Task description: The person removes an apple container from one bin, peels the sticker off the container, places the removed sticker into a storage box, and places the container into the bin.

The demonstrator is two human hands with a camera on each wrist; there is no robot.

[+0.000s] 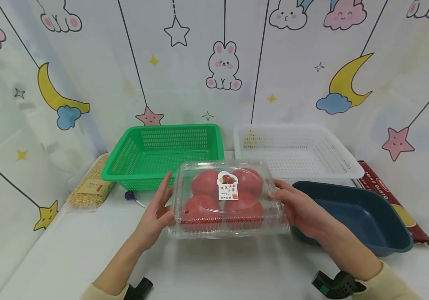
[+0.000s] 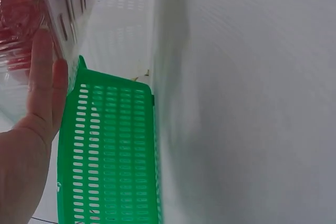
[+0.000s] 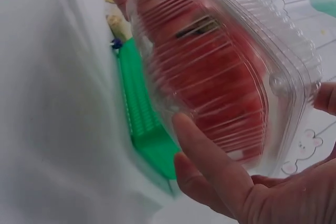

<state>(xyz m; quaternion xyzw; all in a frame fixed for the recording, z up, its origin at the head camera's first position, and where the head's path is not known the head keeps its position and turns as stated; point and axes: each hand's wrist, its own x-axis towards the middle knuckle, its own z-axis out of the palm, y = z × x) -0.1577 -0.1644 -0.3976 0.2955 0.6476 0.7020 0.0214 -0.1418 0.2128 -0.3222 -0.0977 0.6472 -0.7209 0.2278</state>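
A person's right hand (image 1: 297, 208) has its grip clamped on a clear rectangular plastic box (image 1: 233, 232) of four round red fruits (image 1: 248, 183). The left hand's (image 1: 153, 216) grip stands apart, straight fingers against the opposite end. The box tilts above a white tabletop (image 1: 214, 275), before a green plastic basket (image 1: 122, 168) and a white plastic basket (image 1: 342, 164), near a dark-blue plastic basin (image 1: 372, 221).
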